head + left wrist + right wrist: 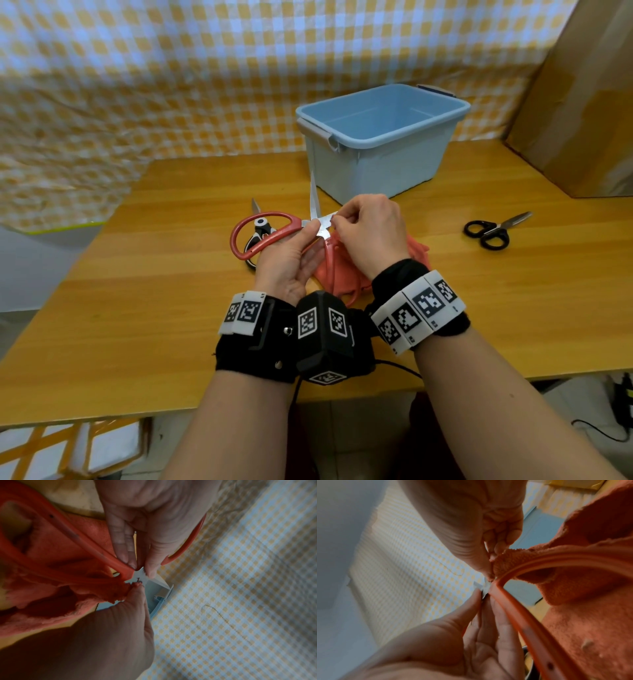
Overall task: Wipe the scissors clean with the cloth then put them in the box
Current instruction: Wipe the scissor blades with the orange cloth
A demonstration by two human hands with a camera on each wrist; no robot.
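Seemingly, scissors [274, 228] blades toward box [376, 137]

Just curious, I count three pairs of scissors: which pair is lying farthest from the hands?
The small all-black scissors, alone on the table's right. The red-handled scissors are held, and the black-and-white scissors lie beneath them.

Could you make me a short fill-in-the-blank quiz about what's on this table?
1. The scissors held in both hands have ___ handles.
2. The blue box is ___ inside.
3. The pair lying alone at the right has ___ handles.
4. The right hand pinches an orange ___ against the blades.

Missing words: red; empty; black; cloth
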